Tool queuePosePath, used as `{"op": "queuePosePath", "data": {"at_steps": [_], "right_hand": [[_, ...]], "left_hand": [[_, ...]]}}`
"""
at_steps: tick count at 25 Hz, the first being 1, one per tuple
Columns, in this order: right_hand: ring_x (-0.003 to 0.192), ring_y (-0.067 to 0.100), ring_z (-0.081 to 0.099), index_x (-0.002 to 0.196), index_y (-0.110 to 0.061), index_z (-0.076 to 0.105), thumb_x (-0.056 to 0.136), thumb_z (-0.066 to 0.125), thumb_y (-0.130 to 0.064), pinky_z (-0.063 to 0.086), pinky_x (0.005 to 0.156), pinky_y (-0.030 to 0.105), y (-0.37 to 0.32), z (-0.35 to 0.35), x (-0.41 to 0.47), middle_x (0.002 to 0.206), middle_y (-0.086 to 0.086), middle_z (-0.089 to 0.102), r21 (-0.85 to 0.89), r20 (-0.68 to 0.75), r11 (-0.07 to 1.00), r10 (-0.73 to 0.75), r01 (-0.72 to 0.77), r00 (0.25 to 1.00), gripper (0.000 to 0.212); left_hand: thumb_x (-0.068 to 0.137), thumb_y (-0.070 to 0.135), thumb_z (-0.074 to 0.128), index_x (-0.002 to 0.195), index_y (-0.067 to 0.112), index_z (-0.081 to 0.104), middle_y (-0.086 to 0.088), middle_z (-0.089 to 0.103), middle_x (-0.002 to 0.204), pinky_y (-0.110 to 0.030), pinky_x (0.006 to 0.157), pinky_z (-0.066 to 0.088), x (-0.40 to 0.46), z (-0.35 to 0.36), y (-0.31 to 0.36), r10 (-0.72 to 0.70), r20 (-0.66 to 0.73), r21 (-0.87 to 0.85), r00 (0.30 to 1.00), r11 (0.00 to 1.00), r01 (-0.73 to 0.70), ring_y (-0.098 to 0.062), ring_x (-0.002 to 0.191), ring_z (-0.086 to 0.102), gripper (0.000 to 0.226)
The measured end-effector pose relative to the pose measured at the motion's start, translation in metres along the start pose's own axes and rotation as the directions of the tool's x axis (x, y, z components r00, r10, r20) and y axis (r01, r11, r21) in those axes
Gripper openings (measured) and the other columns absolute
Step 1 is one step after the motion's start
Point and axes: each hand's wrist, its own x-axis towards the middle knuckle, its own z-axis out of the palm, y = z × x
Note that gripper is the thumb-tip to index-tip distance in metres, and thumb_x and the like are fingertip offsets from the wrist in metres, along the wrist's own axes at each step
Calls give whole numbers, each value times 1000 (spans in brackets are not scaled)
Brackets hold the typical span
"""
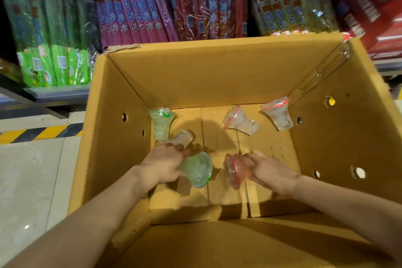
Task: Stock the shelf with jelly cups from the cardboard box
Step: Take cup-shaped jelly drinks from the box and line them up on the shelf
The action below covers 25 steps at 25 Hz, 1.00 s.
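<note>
Cardboard box (217,76) fills the centre and lower part of the frame, open at the top, flaps out of the way, round holes in both side walls. Box floor is bare brown board with flap seams showing.

Shelf (56,93) runs across the upper frame behind the box. On it: green packs (47,35) at upper left, pink and red ice-pop packs (165,6) at upper centre, yellow-green packs (291,6) at upper right, red cartons (374,6) at the far right edge.

Floor (28,169) at left: pale glossy tile, with a yellow-and-black hazard stripe (37,134) running along the shelf base.

Both forearms enter from the lower corners and reach down into the box.

Left hand (161,164), centre-left: fingers curled round a green jelly cup (198,169), wide end facing the camera.

Right hand (269,169), centre-right: fingers wrapped on a pink jelly cup (232,171), held on its side.

Loose cups on the box floor: a green-rimmed cup (162,124) at the far left corner, a clear cup (181,137) lying just beside it, two red-rimmed clear cups (239,121) (278,115) toward the far right, apart from each other.
</note>
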Motion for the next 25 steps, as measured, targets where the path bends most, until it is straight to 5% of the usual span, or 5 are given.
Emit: {"op": "queuePosePath", "data": {"at_steps": [3, 6, 14, 18, 25], "right_hand": [[108, 11, 45, 146, -19, 16, 93, 53, -24, 40, 84, 19, 9, -8, -6, 125, 2, 52, 177, -20, 947, 276, -268, 961, 65], [114, 17, 46, 148, -21, 11, 89, 58, -18, 44, 91, 27, 26, -7, -6, 126, 3, 53, 206, -15, 910, 370, -359, 929, 75], [118, 25, 47, 148, -35, 5, 92, 52, -13, 49, 90, 33, 48, 10, -6, 131, 9, 47, 101, 72, 919, 376, -382, 924, 76], [126, 28, 43, 146, -28, 16, 83, 67, -30, 48, 97, 35, 46, 7, -4, 153, 7, 17, 166, 72, 910, 373, -380, 925, 82], [128, 27, 38, 136, -17, 33, 76, 69, -49, 42, 101, 34, 41, 5, 10, 150, 5, 17, 140, 83, 925, 344, -352, 935, 77]], "left_hand": [[89, 40, 54, 140, 28, 30, 0, 45, 136, -40, 98, 39, 21, 15, 21, -141, -105, -178, 984, 977, 121, -24, 119, 48, 58], [90, 38, 52, 141, 27, 27, 0, 43, 137, -39, 94, 40, 44, 29, 41, -214, -159, -270, 964, 948, 166, -24, 118, 48, 58], [90, 32, 54, 140, 22, 19, -7, 42, 136, -40, 91, 47, 65, 58, 45, -288, 24, -458, 957, 848, 267, -26, 113, 54, 62], [79, 47, 65, 146, 28, 4, -4, 22, 148, -37, 96, 46, 67, 51, 57, -284, -81, -582, 956, 792, 186, -26, 128, 41, 93], [77, 51, 66, 137, 30, 27, -7, 12, 149, -41, 96, 46, 97, 45, 81, -324, -125, -495, 938, 839, 224, -29, 135, 26, 75]]}}
